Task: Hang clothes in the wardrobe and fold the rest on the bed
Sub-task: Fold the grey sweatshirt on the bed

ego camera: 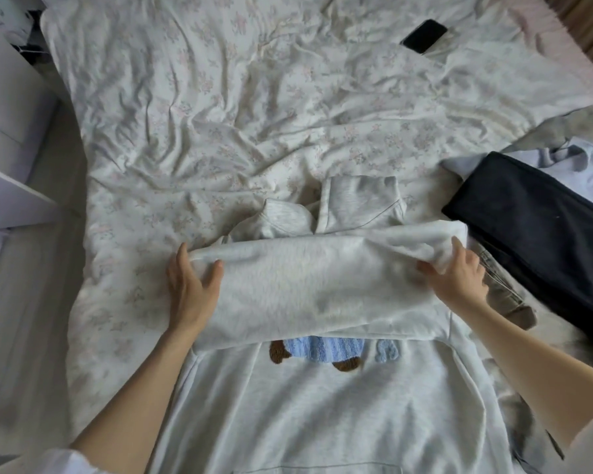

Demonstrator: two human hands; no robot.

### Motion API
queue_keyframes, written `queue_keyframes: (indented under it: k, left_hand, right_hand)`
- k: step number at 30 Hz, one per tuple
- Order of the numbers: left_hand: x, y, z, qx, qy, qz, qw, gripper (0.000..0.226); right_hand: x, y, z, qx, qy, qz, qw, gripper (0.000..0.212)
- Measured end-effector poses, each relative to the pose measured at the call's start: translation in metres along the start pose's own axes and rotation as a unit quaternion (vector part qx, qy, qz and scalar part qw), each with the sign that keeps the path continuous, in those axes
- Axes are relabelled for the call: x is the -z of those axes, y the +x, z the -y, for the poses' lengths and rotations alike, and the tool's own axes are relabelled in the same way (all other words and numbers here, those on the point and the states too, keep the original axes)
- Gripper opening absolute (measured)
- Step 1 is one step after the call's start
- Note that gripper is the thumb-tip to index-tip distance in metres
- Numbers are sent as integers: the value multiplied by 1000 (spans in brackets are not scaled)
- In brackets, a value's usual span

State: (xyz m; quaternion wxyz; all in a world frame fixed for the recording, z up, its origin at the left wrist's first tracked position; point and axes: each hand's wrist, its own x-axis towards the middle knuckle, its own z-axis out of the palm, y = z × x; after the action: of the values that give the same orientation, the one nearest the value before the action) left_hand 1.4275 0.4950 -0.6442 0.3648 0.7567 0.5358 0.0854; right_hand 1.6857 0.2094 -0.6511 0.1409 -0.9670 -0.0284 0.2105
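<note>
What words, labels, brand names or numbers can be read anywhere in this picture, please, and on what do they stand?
No text can be read in this view.
Hoodie: its chest carries a brown and blue fuzzy appliqué, half covered by the fold that the left hand and right hand are gripping; the blue shape beside it may be a letter, but too little shows to tell.
Phone: screen dark, nothing legible.
Dark folded garment: no label visible.

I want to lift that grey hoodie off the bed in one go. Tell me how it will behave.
The grey hoodie is probably floppy: its folded-over top sags between the left hand and right hand. It looks thick and fleecy, so likely somewhat heavy for clothing. Lifted carelessly, the fold would probably fall open.
</note>
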Motion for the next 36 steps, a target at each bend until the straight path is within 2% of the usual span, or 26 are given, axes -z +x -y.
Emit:
queue_keyframes:
  k: [1, 3, 5, 6, 10, 13, 15, 17, 20, 23, 24, 26, 28, 30, 31, 33, 36]
  left_hand:
    - [-3, -1, -1, 33, -52, 15, 998, 81]
    - [-5, -1, -4, 122, -144, 2, 982, 92]
    - [-5, 4, -6, 209, -189, -24, 959, 92]
    - [-5, 6, -5, 222, -189, -21, 956, 90]
    - [-1, 13, 4, 160, -171, 20, 972, 80]
    - [2, 12, 4, 108, -170, 1, 980, 84]
    - [-1, 10, -1, 85, -153, -35, 984, 81]
    - [-8, 7, -11, 65, -89, -78, 991, 76]
    - [-22, -1, -23, 15, 40, -123, 991, 68]
    - [-46, -19, -31, -49, 184, -115, 975, 65]
    - [-54, -26, -32, -86, 207, -97, 970, 65]
    - [-73, -39, -33, -180, 256, -39, 949, 61]
    - [-86, -50, -34, -249, 326, 45, 911, 60]
    - [-95, -48, -30, -241, 411, 98, 873, 61]
    - [-94, -41, -26, -214, 429, 104, 871, 61]
    - [-85, -23, -17, -148, 438, 94, 882, 65]
    - [-60, 5, -10, -39, 430, 83, 898, 64]
  right_hand:
    - [-1, 2, -10, -32, 80, 16, 996, 81]
    - [3, -2, -20, -68, 205, 32, 976, 62]
    - [7, -5, -23, -105, 257, 43, 960, 42]
    - [8, -3, -23, -122, 264, 47, 956, 37]
    - [5, -1, -15, -129, 274, 46, 952, 26]
    - [4, -5, -7, -86, 272, -16, 958, 29]
    - [12, -14, -8, -59, 224, -75, 970, 30]
    - [14, -21, -22, -59, 178, -113, 976, 28]
    - [10, -30, -44, -81, 135, -79, 984, 29]
    - [3, -30, -60, -35, 72, -80, 994, 49]
    - [2, -33, -59, 8, 36, -104, 994, 52]
    - [-9, -40, -50, 166, -34, -119, 978, 53]
    - [-24, -46, -42, 307, -126, -59, 941, 54]
    - [-37, -41, -40, 335, -207, 47, 918, 59]
    - [-38, -36, -41, 314, -230, 86, 917, 63]
    - [-39, -24, -52, 256, -264, 128, 921, 68]
    - [-40, -16, -57, 218, -293, 139, 921, 54]
